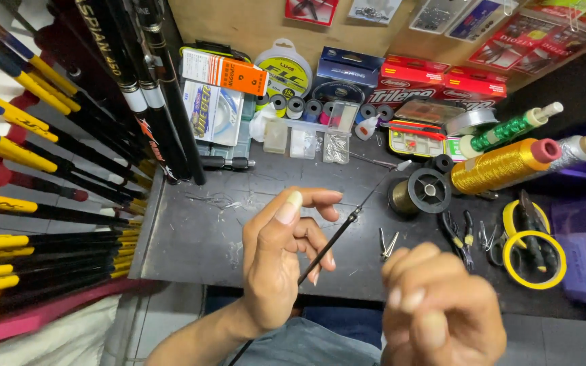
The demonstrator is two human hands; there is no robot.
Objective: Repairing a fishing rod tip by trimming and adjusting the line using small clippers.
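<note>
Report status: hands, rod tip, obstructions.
Left hand pinching thin black rod tip. Right hand blurred, beside rod, grip unclear. Nail clipper on bench beyond.

A thin black rod tip [334, 238] slants up rightward over the dark bench; small guide near its end.

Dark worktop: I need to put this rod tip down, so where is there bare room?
Free: the worktop left-front, between the rod rack and left hand. Crowded: the back row of boxes, and the right side with thread spools, pliers and tape rolls.
</note>
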